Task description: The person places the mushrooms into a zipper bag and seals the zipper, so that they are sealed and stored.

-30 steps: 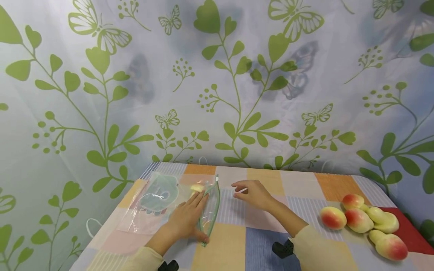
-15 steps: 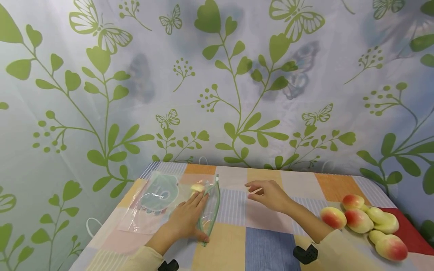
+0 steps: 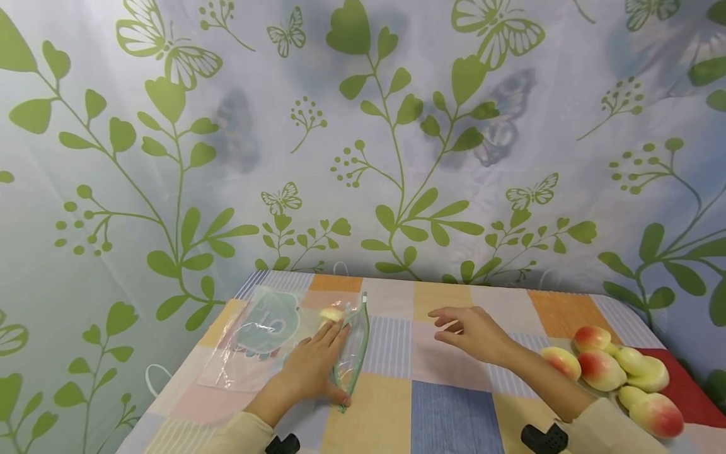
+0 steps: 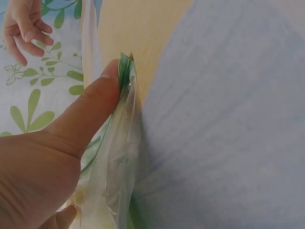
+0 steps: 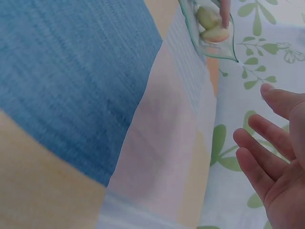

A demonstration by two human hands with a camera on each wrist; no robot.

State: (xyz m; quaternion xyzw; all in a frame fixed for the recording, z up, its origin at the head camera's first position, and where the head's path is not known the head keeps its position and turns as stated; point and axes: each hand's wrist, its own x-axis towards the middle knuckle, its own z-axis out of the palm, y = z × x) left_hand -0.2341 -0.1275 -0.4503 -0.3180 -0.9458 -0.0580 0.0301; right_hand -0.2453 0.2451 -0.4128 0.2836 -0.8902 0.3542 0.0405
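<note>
A clear zip bag [image 3: 354, 353] with a green-edged mouth and a teal cartoon print lies at the table's left. My left hand [image 3: 316, 364] rests spread on it, the thumb touching the green edge in the left wrist view. The mouth gapes toward the right. Inside, yellowish fruit [image 5: 212, 31] shows in the right wrist view; in the head view one pale yellow piece [image 3: 331, 314] appears beyond my fingertips. Holding nothing, my right hand [image 3: 476, 331] hovers over the table between the bag and the fruit pile, fingers loosely bent.
At the right of the table lie several red-and-yellow peach-like fruits [image 3: 602, 370], with a pale yellow-green one [image 3: 646, 372] among them. A patchwork cloth [image 3: 448, 413] covers the table. A leaf-patterned curtain [image 3: 363, 157] hangs behind its far edge.
My right hand has moved right, away from the bag and toward the fruit pile, its forearm now partly covering the nearest fruit. The left hand and the bag have stayed put.
</note>
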